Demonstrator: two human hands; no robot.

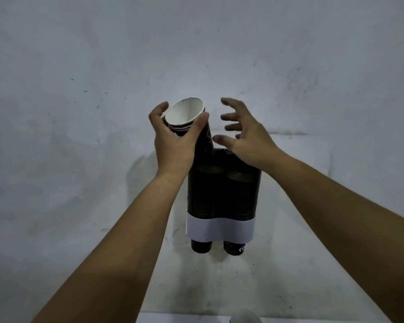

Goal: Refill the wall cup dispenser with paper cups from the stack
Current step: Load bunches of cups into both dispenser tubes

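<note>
A dark two-tube cup dispenser (222,197) hangs on the wall, with a white band (219,229) across its lower part. A black cup bottom pokes out under each tube. My left hand (175,141) grips a stack of black paper cups (187,115) with white insides. The stack tilts left, and its lower end sits in the top of the left tube. My right hand (245,134) hovers just right of the stack, above the right tube, fingers spread and holding nothing.
The grey, marked wall (79,89) fills the view behind the dispenser. A white surface (173,318) and the rim of a white cup (245,317) show at the bottom edge.
</note>
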